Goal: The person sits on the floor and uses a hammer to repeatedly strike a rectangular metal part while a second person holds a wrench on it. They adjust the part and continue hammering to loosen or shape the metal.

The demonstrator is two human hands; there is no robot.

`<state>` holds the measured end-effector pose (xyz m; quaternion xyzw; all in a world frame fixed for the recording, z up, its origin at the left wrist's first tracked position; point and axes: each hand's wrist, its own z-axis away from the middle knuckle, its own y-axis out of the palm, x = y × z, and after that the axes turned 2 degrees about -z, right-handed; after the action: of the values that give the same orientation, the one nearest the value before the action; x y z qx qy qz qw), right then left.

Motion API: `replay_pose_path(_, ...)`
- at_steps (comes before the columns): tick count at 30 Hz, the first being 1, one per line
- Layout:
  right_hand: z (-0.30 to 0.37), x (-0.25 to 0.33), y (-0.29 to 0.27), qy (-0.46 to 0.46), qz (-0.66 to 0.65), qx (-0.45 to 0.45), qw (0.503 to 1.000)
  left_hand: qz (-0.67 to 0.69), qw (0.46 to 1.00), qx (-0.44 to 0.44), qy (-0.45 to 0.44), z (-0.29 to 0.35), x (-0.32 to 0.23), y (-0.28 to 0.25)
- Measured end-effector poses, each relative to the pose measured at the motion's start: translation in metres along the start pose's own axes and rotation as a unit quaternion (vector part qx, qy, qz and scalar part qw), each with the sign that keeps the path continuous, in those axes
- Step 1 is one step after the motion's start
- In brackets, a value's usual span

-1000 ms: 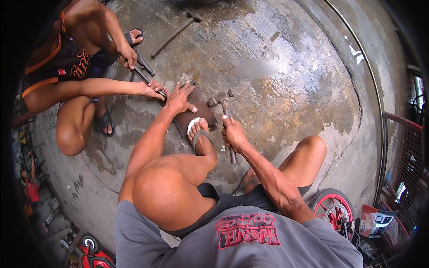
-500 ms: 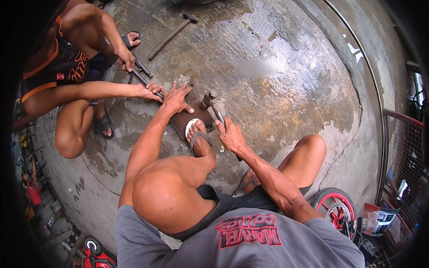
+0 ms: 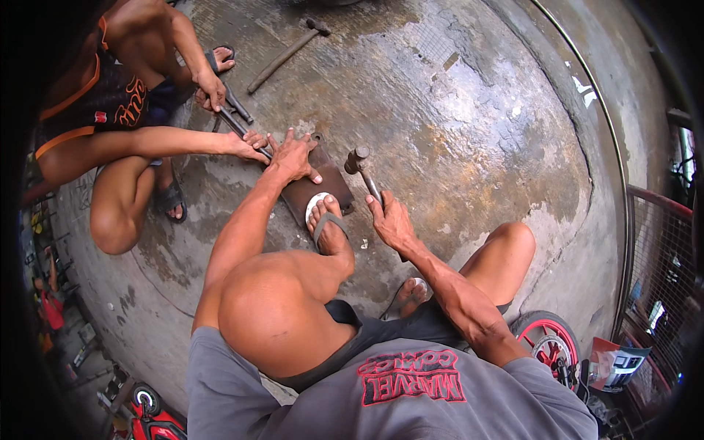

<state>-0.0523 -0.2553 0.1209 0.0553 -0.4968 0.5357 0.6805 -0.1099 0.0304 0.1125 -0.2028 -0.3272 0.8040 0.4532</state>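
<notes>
My right hand [image 3: 394, 222] grips a hammer [image 3: 358, 159] by its handle. The hammer's head is raised just right of a brown metal plate [image 3: 331, 182] on the ground. Spread over the plate's upper left part, my left hand [image 3: 293, 160] presses down with its fingers apart. My sandalled foot [image 3: 328, 224] rests on the plate's near end. A co-worker's hands [image 3: 248, 146] hold a long dark metal bar [image 3: 233, 123], whose end reaches the plate beside my left fingers; how bar and plate meet is hidden.
Another hammer [image 3: 282, 61] lies on the wet concrete floor [image 3: 469, 147] beyond the plate. The co-worker crouches at the left, a sandalled foot [image 3: 171, 198] close by. A red-rimmed wheel [image 3: 546, 339] and a mesh fence [image 3: 660, 257] stand at right.
My right hand and the hammer have shifted slightly right, taking the hammer's head from over the plate's edge to beside it. My left hand stays on the plate.
</notes>
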Motion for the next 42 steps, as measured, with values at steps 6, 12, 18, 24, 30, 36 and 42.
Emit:
replay_pose_path(6, 0.020, 0.125, -0.130, -0.151, -0.317, -0.053, 0.935, 0.016, 1.000, 0.001, -0.016, 0.006, 0.015, 0.013)
replay_pose_path(12, -0.002, 0.181, -0.154, -0.433, -0.404, -0.253, 0.765, 0.014, 0.999, -0.028, 0.011, 0.007, 0.011, 0.018)
replay_pose_path(18, -0.007, -0.029, 0.034, 0.053, -0.064, -0.015, 0.996, -0.054, 0.997, -0.042, 0.036, -0.002, 0.009, 0.001)
replay_pose_path(24, 0.001, 0.009, -0.053, 0.049, -0.191, -0.044, 0.979, -0.056, 0.998, -0.023, 0.026, 0.004, 0.015, 0.012)
replay_pose_path(30, 0.010, 0.161, -0.174, -0.353, -0.366, -0.232, 0.829, -0.069, 0.996, -0.030, 0.047, 0.008, 0.016, 0.002)
replay_pose_path(36, -0.005, 0.013, 0.000, -0.299, -0.103, -0.169, 0.934, -0.082, 0.995, -0.012, 0.060, 0.004, 0.009, -0.008)
replay_pose_path(42, -0.001, -0.012, -0.021, 0.045, -0.005, -0.052, 0.998, -0.062, 0.997, -0.026, 0.050, 0.000, 0.019, 0.001)
